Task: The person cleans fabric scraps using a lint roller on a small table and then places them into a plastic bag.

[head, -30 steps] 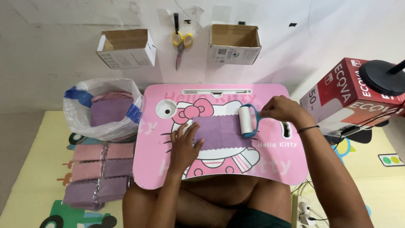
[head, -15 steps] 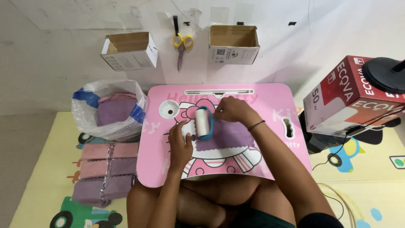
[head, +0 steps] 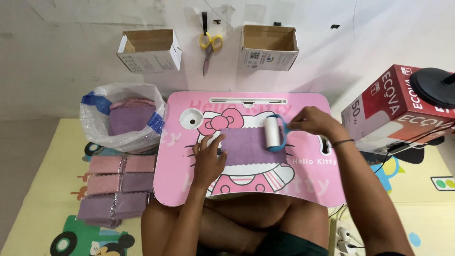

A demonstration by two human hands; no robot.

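Note:
A purple cloth (head: 250, 145) lies flat on the pink lap table (head: 303, 185) over my knees. My left hand (head: 208, 156) presses flat on the cloth's left edge, fingers spread. My right hand (head: 313, 121) grips the blue handle of a white lint roller (head: 272, 133), which rests on the right end of the cloth.
A clear plastic bag (head: 122, 118) of purple cloths stands left of the table, with stacked pink and purple cloths (head: 116, 182) on the mat below it. Two open cardboard boxes (head: 149, 48) (head: 268, 46) and yellow-handled scissors (head: 209, 45) hang on the wall. A red carton (head: 398, 111) sits at right.
The roller went from the cloth's right end to its left end and is now back at the right end. My left hand stayed on the cloth's left edge.

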